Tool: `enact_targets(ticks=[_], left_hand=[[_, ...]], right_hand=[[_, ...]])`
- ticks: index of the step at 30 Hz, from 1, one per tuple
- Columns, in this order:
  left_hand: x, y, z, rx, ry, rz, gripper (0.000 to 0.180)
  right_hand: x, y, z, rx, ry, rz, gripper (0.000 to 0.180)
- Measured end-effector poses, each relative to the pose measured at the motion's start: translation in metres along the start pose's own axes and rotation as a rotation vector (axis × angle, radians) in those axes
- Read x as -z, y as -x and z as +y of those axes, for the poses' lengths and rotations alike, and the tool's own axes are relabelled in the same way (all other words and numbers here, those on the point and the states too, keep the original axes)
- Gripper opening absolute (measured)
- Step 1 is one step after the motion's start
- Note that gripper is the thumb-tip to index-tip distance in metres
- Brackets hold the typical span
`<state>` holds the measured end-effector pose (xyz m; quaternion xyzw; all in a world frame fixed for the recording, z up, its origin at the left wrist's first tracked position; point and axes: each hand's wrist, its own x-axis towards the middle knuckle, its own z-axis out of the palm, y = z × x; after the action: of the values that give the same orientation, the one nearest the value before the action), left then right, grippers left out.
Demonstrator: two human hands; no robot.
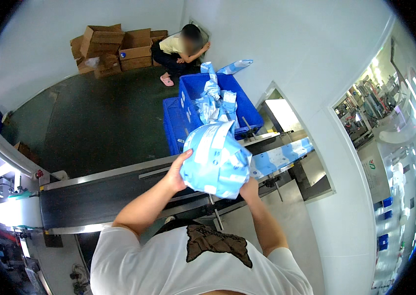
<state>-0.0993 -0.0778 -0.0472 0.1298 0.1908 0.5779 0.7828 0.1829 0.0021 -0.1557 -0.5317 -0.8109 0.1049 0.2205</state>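
Note:
A big light-blue and white bundle of printed plastic packaging (213, 162) is held up in front of me, above the conveyor. My left hand (176, 171) grips its left side, with the thumb lying along the edge. Around its lower right side closes my right hand (249, 189), whose fingers are mostly hidden behind the bundle. To the right, a flat strip of the same blue and white packaging (284, 156) lies on the conveyor and reaches the wall opening. Beyond the bundle, a blue crate (249, 110) contains several crumpled pieces of similar packaging (211, 102).
The dark conveyor belt (94, 196) runs left to right before me, with metal rails. Another blue crate (171, 120) sits beneath the filled one. Cardboard boxes (136, 49) stand at the back wall, near a crouching person (173, 46). A white wall (316, 64) rises on the right.

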Motion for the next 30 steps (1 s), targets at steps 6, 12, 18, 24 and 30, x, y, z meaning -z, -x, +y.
enact_targets(ticks=[6,12,18,24,30], left_hand=[[-0.048,-0.054,-0.035,-0.332,0.103,0.106,0.059],[-0.055,-0.126,-0.076,-0.756,-0.346,0.531,0.103],[-0.035,-0.148,-0.1,-0.867,-1.044,0.545,0.107],[-0.004,-0.146,-0.08,-0.925,-1.678,0.175,0.093],[-0.012,-0.12,-0.054,-0.456,-2.212,0.049,0.08]], right_hand=[[-0.011,-0.004,-0.045,0.154,0.146,0.03,0.024],[-0.006,0.004,-0.083,0.194,0.182,-0.097,0.015],[-0.005,0.009,-0.104,0.315,-0.009,0.095,0.016],[0.007,-0.001,-0.115,0.398,-0.095,0.184,0.015],[0.005,0.002,-0.121,0.262,-0.503,0.156,0.014]])
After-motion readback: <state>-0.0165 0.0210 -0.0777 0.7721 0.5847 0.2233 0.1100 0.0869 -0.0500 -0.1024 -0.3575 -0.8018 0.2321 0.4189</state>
